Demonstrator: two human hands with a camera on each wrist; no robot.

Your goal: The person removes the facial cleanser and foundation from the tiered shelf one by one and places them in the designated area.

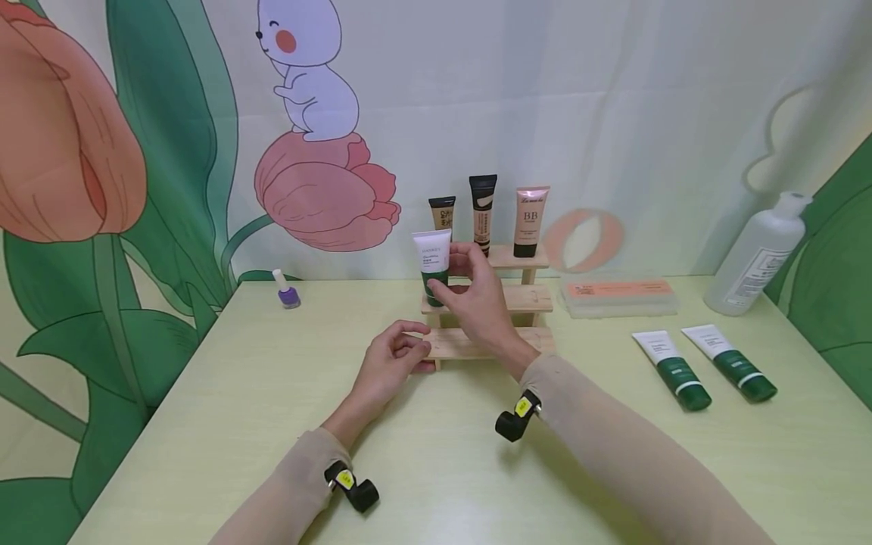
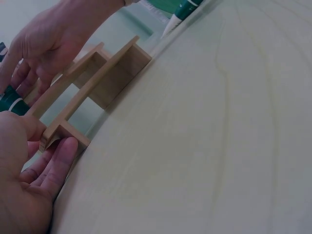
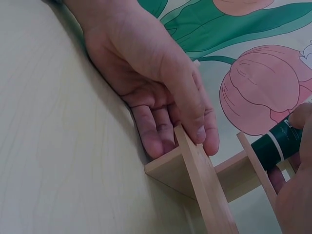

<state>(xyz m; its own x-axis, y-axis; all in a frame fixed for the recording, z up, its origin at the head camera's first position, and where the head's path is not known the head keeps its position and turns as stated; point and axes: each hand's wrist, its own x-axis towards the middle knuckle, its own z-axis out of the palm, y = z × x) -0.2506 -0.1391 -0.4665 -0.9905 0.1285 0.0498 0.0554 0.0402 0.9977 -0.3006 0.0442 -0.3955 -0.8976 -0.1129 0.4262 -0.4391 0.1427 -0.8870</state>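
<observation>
A three-tier wooden display stand (image 1: 459, 344) stands on the table. At the left end of its lowest step is my left hand (image 1: 390, 362), gripping the board with the thumb above and fingers beneath, as the left wrist view shows. My right hand (image 1: 482, 303) holds a white and green squeeze tube (image 1: 432, 250), cap down, at the left end of the middle step. In the right wrist view the tube's green lower part (image 3: 278, 144) is right at the step's edge. On the top step stand a gold-black tube (image 1: 443, 212), a black-capped beige tube (image 1: 482, 216) and a pink BB cream tube (image 1: 530, 219).
Two more white and green tubes (image 1: 673, 371) lie on the table at the right. Behind them are a flat clear case (image 1: 620, 299) with an orange label and a white bottle (image 1: 756, 257). A purple nail polish bottle (image 1: 288, 294) stands back left, before a printed curtain.
</observation>
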